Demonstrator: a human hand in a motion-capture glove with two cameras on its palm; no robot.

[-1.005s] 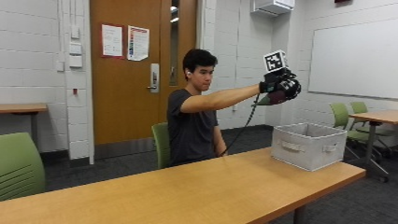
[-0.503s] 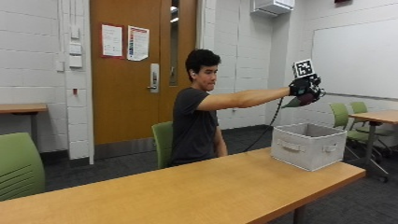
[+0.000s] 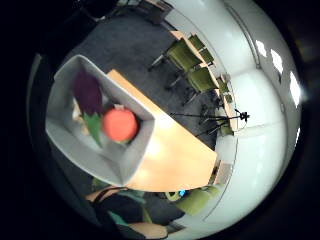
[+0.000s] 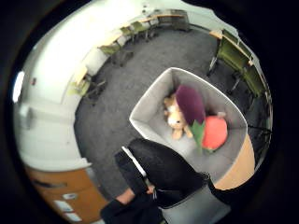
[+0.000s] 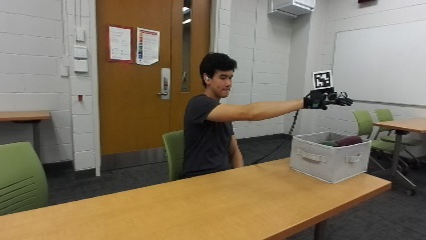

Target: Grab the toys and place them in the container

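Gloved right hand (image 5: 324,98) held out at arm's length above the grey bin (image 5: 328,161) at the table (image 5: 200,205) end, fingers spread, grasping nothing; inside the bin, purple toy (image 4: 190,103), orange ball (image 4: 215,132), tan plush (image 4: 175,119)

Open air btwn hand (image 5: 324,99) & bin (image 5: 329,161), apparently unobstructed.

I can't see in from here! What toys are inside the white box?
The white fabric box holds a purple eggplant toy with green leaves, a round orange-red toy and a tan plush animal. Anything lying beneath them is covered.
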